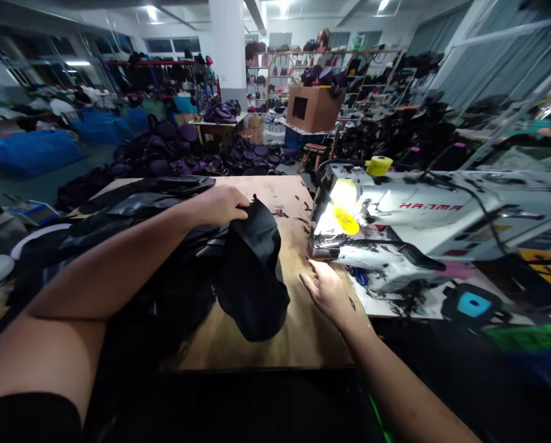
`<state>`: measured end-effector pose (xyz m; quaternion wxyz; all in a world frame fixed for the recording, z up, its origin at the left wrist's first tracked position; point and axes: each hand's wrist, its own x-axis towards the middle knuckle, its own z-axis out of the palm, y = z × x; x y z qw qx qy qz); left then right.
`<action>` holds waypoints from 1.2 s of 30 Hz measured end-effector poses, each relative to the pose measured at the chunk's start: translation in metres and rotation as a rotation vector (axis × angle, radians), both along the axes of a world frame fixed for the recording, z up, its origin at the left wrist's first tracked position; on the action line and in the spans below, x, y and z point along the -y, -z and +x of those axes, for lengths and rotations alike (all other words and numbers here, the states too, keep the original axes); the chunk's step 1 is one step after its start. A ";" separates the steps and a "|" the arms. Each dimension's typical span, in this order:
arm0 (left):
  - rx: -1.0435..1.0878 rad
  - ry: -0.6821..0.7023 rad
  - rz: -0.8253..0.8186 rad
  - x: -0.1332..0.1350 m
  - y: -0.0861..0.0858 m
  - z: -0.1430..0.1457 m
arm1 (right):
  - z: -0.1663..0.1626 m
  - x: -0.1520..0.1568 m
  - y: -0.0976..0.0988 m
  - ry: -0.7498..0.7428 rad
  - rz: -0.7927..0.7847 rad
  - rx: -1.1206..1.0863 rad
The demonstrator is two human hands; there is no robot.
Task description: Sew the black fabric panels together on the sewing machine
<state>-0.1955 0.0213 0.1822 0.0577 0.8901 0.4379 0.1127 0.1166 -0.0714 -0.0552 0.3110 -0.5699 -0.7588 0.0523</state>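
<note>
Seen from my head, the nearest thing is my black sleeve [29, 418] at lower left, with my bare left forearm [114, 271] reaching inward from it. My left hand [222, 206] pinches the top edge of a curved black fabric piece [252, 289], finger and thumb closed on it; the piece hangs down over the middle of the table. My right hand [326, 289] holds nothing, thumb and forefinger parted, just beside the tip of the sewing machine's narrow arm [372, 255].

Further off, a cardboard box [315, 114] with a square cut-out carries dark purple goods on top. At left, a small blue tray [38, 212] holds items too blurred to name.

The wooden tabletop [303, 332] bears dark scraps and, at left, layered black pieces [160, 203]. A white sewing machine [423, 209] lettered HANMA stands at right. Behind are a white pillar [228, 49], loaded shelves [269, 71] and purple-black heaps [165, 147].

My right fingertip may touch the arm; I cannot tell. Its forearm is cut off below.
</note>
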 end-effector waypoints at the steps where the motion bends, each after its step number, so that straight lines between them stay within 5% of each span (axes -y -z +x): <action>1: -0.016 0.060 -0.062 0.005 0.006 -0.004 | -0.010 -0.006 -0.005 -0.008 0.028 -0.041; 6: 0.110 0.281 -0.249 0.032 0.016 -0.016 | -0.041 -0.054 -0.020 0.058 -0.017 -0.173; 10: 0.197 0.250 -0.291 0.030 0.021 -0.032 | -0.042 -0.071 -0.031 0.084 -0.016 -0.199; 14: 0.320 0.139 -0.324 0.014 0.027 -0.050 | -0.036 -0.064 -0.037 0.006 0.137 -0.280; 19: 0.335 0.266 -0.398 0.015 0.021 -0.041 | -0.048 -0.060 -0.050 -0.012 -0.156 -0.421; 22: 0.329 0.303 -0.272 0.019 0.011 -0.035 | -0.045 -0.044 -0.064 -0.005 -0.241 -0.350; 25: 0.420 0.195 -0.090 0.010 0.013 -0.044 | -0.033 -0.016 -0.073 0.067 -0.152 -0.268; 29: 0.483 -0.124 0.049 -0.014 0.055 -0.076 | -0.023 0.012 -0.066 0.080 -0.193 -0.088; 32: 0.109 -0.459 0.066 -0.016 0.109 -0.112 | -0.022 0.019 -0.053 0.085 -0.268 0.021; 36: -0.334 -0.676 0.052 0.011 0.172 -0.162 | -0.013 0.027 -0.051 0.054 -0.284 -0.022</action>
